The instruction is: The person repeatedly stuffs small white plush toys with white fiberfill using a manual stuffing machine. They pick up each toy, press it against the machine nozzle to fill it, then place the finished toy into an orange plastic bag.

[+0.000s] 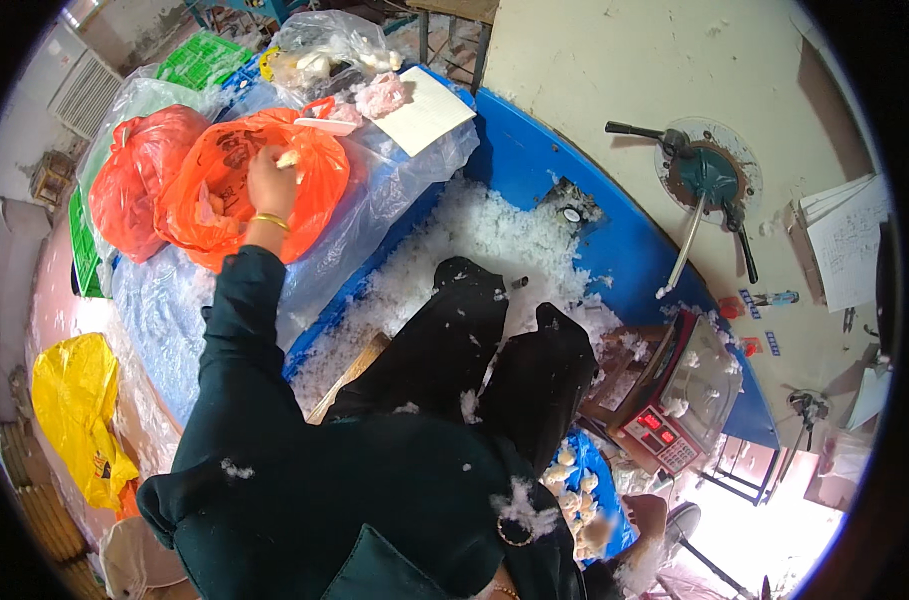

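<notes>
My left hand (271, 190), with a yellow bangle at the wrist, reaches over the mouth of an orange plastic bag (319, 185). Its fingers are closed on a small cream plush piece (288, 159). A knotted red plastic bag (139, 180) sits against the orange one on its left. At the lower right, my right hand (647, 514) is partly visible beside a blue bag (596, 458) of several small cream pieces (572, 500). The fingers of that hand are hidden.
White fluffy stuffing (484, 235) fills a blue-sided trough before my knees. A red digital scale (659, 435) stands right. A pale worktop (564, 70) carries a lever-handled fixture (709, 175). White card (424, 110) and clear plastic sheeting lie at the back left; a yellow bag (74, 415) is far left.
</notes>
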A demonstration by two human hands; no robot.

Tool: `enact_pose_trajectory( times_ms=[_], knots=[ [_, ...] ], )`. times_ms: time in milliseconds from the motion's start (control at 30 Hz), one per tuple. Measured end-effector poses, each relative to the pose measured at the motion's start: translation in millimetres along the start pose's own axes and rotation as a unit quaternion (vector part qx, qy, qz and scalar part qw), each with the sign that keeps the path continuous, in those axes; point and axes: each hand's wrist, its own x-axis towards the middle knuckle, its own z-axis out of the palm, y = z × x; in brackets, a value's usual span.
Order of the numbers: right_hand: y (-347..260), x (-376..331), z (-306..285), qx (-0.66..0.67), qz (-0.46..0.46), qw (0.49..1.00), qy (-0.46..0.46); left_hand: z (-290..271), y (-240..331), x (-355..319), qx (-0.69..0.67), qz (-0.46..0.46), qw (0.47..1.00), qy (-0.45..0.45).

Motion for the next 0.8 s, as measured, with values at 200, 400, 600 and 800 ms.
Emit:
enact_pose_trajectory(
  times_ms=[200, 400, 600, 800],
  knots=[
    [-100.0, 3.4, 8.9, 0.070, -0.174, 0.980, 0.069, 26.5, -63.0, 26.3, 0.066, 0.041, 0.988, -0.137],
    [-168.3, 11.0, 3.0, 0.201, -0.252, 0.946, 0.045, -11.0, -21.0, 13.4, -0.322, -0.097, 0.933, -0.130],
    [-274.1, 4.4, 29.9, 0.250, -0.359, 0.898, -0.053, -58.2, 82.5, -35.0, -0.610, -0.077, 0.761, -0.208],
    [-375.4, -19.9, 63.9, 0.314, -0.547, 0.776, -0.022, -43.0, 201.4, -124.4, -0.694, -0.125, 0.578, -0.411]
  ],
)
